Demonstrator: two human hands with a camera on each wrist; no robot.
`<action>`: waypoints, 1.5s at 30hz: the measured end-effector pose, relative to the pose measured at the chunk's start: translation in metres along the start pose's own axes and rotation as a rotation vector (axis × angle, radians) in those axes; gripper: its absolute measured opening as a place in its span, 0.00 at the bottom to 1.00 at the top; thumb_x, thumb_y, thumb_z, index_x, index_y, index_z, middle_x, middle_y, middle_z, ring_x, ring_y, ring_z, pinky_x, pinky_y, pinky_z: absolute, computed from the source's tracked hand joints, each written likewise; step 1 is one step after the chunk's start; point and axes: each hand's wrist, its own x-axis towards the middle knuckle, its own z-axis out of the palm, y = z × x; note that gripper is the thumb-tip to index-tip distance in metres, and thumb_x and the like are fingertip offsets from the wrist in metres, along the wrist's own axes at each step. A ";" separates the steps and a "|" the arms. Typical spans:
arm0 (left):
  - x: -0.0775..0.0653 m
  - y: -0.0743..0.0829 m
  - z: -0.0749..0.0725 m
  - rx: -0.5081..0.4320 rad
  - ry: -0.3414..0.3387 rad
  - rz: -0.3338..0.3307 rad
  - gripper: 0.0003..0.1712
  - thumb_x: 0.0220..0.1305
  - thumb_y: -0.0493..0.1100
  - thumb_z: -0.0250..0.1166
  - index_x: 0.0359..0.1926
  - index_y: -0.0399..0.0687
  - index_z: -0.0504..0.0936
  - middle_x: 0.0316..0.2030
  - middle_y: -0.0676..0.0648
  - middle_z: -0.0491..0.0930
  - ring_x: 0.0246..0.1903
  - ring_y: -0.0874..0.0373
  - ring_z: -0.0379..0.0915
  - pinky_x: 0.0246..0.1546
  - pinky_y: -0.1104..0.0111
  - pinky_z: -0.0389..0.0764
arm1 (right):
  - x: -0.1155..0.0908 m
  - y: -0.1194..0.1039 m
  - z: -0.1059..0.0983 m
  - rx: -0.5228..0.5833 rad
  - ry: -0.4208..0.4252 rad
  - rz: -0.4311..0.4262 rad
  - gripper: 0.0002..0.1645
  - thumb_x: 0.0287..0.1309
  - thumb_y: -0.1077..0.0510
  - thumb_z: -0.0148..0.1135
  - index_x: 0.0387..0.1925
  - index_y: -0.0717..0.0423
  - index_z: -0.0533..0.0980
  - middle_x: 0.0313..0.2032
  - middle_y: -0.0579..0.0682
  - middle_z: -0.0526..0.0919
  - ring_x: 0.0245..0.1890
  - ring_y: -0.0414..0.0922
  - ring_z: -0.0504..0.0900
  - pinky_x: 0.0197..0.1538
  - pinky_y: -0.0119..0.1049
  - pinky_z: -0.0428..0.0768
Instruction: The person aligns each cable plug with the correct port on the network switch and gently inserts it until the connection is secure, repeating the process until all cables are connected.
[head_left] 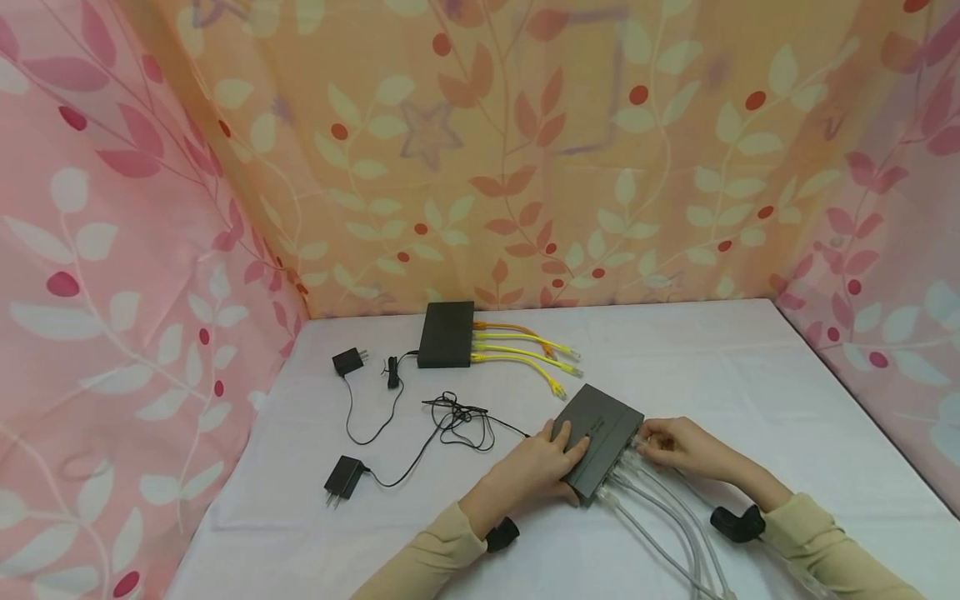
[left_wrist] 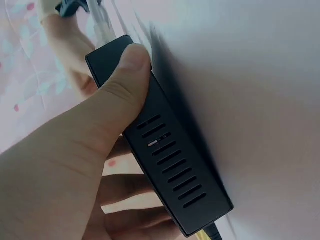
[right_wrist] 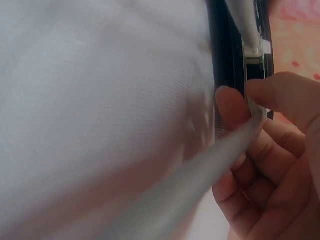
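A dark grey network switch (head_left: 602,421) stands at the middle right of the table, slightly tilted. My left hand (head_left: 536,462) grips its left side, fingers spread over the top. In the left wrist view the thumb (left_wrist: 131,75) presses the vented side wall (left_wrist: 167,160). At the switch's port side, my right hand (head_left: 686,450) pinches the clear plug of a grey Ethernet cable (right_wrist: 200,165) at a port. Whether that plug is fully seated is hidden by the fingers. Several other grey Ethernet cables (head_left: 678,517) run from the ports toward the front edge.
Behind is a black switch (head_left: 447,333) with yellow cables (head_left: 517,348) and an orange cable (head_left: 517,327) plugged in. Two black power adapters (head_left: 347,361) lie at the left, their thin cords leading to the switches. A tangled cord (head_left: 461,421) lies left of my left hand. Patterned cloth walls surround the table.
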 end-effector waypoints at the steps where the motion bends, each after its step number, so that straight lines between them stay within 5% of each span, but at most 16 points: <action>1: -0.001 0.002 -0.001 0.017 0.011 0.004 0.51 0.46 0.76 0.54 0.67 0.54 0.63 0.60 0.38 0.69 0.56 0.42 0.70 0.40 0.66 0.81 | 0.000 0.000 0.000 0.003 -0.007 -0.012 0.04 0.59 0.62 0.59 0.36 0.52 0.74 0.17 0.39 0.75 0.15 0.27 0.66 0.18 0.25 0.68; 8: -0.008 0.010 -0.004 0.078 0.057 -0.024 0.51 0.44 0.78 0.52 0.65 0.57 0.67 0.57 0.39 0.73 0.51 0.43 0.75 0.30 0.68 0.82 | 0.001 -0.005 0.001 -0.050 -0.018 -0.042 0.07 0.60 0.62 0.58 0.41 0.55 0.75 0.20 0.36 0.76 0.18 0.27 0.67 0.21 0.25 0.70; 14: -0.013 0.017 -0.005 0.087 0.034 -0.061 0.51 0.43 0.79 0.52 0.64 0.56 0.69 0.54 0.38 0.75 0.49 0.42 0.76 0.30 0.67 0.82 | 0.008 -0.014 0.004 -0.134 -0.050 -0.044 0.10 0.63 0.61 0.54 0.44 0.59 0.74 0.22 0.36 0.76 0.20 0.28 0.71 0.23 0.26 0.73; 26: -0.016 0.028 -0.004 0.181 0.110 -0.134 0.52 0.42 0.82 0.50 0.58 0.52 0.75 0.45 0.38 0.81 0.41 0.44 0.80 0.28 0.66 0.82 | 0.025 -0.020 0.003 -0.338 -0.050 -0.044 0.09 0.61 0.57 0.57 0.42 0.56 0.76 0.26 0.36 0.76 0.25 0.28 0.70 0.27 0.28 0.72; 31: -0.014 0.027 -0.002 0.190 0.147 -0.153 0.51 0.43 0.81 0.50 0.56 0.49 0.77 0.43 0.38 0.82 0.41 0.48 0.81 0.37 0.62 0.82 | 0.035 -0.020 0.002 -0.373 -0.037 -0.012 0.11 0.60 0.55 0.58 0.43 0.54 0.78 0.28 0.38 0.76 0.25 0.29 0.70 0.27 0.27 0.71; 38: -0.014 0.035 -0.002 0.146 0.079 -0.258 0.50 0.47 0.79 0.50 0.59 0.49 0.75 0.48 0.36 0.79 0.50 0.47 0.77 0.37 0.67 0.81 | 0.048 -0.013 0.002 -0.409 -0.044 -0.014 0.12 0.58 0.56 0.60 0.44 0.55 0.79 0.33 0.41 0.77 0.30 0.33 0.74 0.31 0.29 0.76; 45: -0.014 0.044 -0.002 0.133 0.018 -0.332 0.47 0.49 0.77 0.49 0.61 0.51 0.72 0.53 0.36 0.76 0.55 0.46 0.72 0.47 0.63 0.78 | 0.054 -0.008 0.001 -0.459 -0.002 -0.139 0.10 0.53 0.59 0.65 0.39 0.54 0.81 0.34 0.42 0.76 0.31 0.33 0.73 0.32 0.28 0.76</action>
